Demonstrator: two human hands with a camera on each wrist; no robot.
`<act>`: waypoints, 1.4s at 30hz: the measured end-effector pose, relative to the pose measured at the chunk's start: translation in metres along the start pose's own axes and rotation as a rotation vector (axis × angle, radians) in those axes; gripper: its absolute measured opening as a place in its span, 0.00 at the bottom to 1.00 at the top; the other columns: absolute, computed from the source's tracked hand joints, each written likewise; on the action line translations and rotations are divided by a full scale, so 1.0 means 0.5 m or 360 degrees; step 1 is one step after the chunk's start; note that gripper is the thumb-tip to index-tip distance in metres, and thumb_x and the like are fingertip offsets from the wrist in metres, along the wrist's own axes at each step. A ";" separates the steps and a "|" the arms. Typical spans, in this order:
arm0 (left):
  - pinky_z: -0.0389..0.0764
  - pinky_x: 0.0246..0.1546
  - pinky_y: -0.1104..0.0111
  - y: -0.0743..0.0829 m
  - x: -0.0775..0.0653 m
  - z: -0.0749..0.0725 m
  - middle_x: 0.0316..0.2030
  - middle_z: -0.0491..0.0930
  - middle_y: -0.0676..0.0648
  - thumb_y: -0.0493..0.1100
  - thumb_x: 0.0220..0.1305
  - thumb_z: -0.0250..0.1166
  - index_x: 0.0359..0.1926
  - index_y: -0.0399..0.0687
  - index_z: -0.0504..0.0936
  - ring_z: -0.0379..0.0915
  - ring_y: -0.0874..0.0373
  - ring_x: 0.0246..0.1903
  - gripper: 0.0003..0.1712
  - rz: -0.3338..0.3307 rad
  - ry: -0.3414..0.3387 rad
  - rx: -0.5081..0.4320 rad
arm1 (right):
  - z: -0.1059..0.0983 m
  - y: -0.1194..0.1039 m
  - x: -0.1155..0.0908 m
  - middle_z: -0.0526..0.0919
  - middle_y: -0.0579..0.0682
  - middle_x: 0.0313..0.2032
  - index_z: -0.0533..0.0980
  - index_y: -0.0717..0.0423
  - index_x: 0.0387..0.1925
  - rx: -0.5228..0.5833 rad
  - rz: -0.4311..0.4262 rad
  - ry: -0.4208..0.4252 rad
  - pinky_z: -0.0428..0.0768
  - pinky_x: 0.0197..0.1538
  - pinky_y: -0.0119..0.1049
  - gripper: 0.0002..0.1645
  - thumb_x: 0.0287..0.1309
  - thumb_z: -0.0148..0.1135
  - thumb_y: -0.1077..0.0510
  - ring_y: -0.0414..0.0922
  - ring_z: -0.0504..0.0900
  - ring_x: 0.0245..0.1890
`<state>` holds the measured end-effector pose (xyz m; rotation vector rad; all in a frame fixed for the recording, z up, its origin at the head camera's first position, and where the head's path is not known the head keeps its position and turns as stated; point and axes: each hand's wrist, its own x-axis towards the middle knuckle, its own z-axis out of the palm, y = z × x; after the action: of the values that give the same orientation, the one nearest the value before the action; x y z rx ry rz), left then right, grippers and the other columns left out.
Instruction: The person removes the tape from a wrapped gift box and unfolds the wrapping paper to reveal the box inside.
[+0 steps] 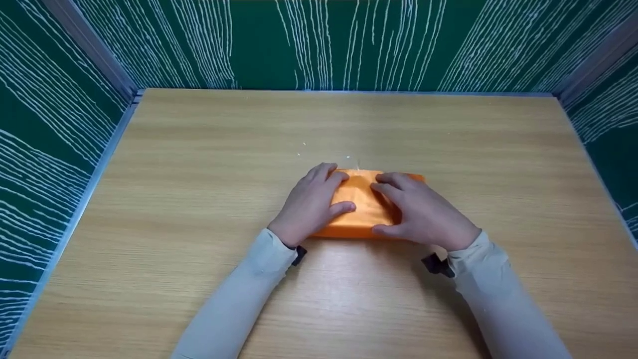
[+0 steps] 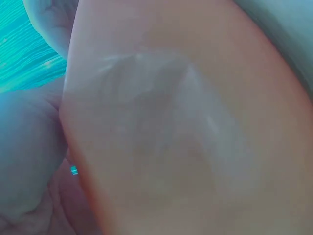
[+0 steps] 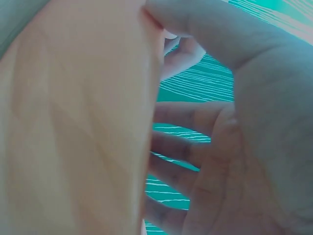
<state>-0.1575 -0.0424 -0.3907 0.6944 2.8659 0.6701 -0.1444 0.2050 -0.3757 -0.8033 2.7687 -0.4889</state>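
Note:
An orange package [image 1: 361, 209] with a smooth, slightly shiny wrapping lies in the middle of the wooden table in the head view. My left hand [image 1: 311, 202] grips its left end, the thumb lying over the top. At the right end my right hand [image 1: 423, 212] holds it, thumb along the near edge and fingers over the top. In the left wrist view the orange wrapping [image 2: 161, 147] fills most of the picture, with creases in it. The right wrist view shows the right thumb [image 3: 195, 24] against the wrapping's edge [image 3: 112, 122], fingers spread behind. What is inside stays hidden.
The wooden table [image 1: 199, 164] extends around the hands on all sides. A small clear scrap [image 1: 353, 162] and a few tiny white specks lie just beyond the package. Green panels [image 1: 264, 45] with white lines stand along the back and sides.

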 end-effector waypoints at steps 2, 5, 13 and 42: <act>0.60 0.76 0.55 0.000 0.001 0.000 0.74 0.63 0.42 0.65 0.70 0.63 0.71 0.50 0.73 0.57 0.46 0.75 0.37 0.0001 -0.0010 0.0017 | -0.002 0.001 -0.002 0.65 0.58 0.74 0.68 0.55 0.75 0.0004 0.0001 -0.0003 0.71 0.70 0.58 0.55 0.54 0.75 0.32 0.59 0.69 0.70; 0.58 0.76 0.54 0.001 0.003 -0.002 0.74 0.63 0.42 0.66 0.70 0.62 0.72 0.51 0.71 0.56 0.46 0.75 0.38 0.0006 -0.0017 0.0038 | -0.006 0.002 -0.004 0.66 0.57 0.73 0.68 0.56 0.74 0.0004 0.0002 0.0005 0.71 0.69 0.58 0.54 0.55 0.74 0.32 0.59 0.69 0.70; 0.60 0.74 0.53 -0.002 -0.001 -0.014 0.71 0.66 0.43 0.68 0.68 0.64 0.78 0.51 0.63 0.59 0.46 0.72 0.46 0.0020 -0.0008 0.0112 | -0.018 -0.003 -0.004 0.68 0.57 0.73 0.71 0.56 0.72 0.0024 0.0009 0.0105 0.69 0.71 0.59 0.48 0.60 0.71 0.33 0.59 0.69 0.70; 0.79 0.44 0.60 0.038 -0.044 -0.068 0.41 0.82 0.49 0.53 0.74 0.63 0.49 0.47 0.85 0.75 0.52 0.39 0.16 0.0170 0.0150 0.0198 | -0.048 -0.003 -0.031 0.85 0.53 0.45 0.85 0.56 0.50 -0.0042 -0.0022 0.0437 0.84 0.54 0.50 0.12 0.66 0.67 0.67 0.51 0.83 0.43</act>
<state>-0.1374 -0.0509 -0.3516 0.8608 2.9954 0.5557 -0.1377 0.2184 -0.3514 -0.8170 3.0266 -0.6079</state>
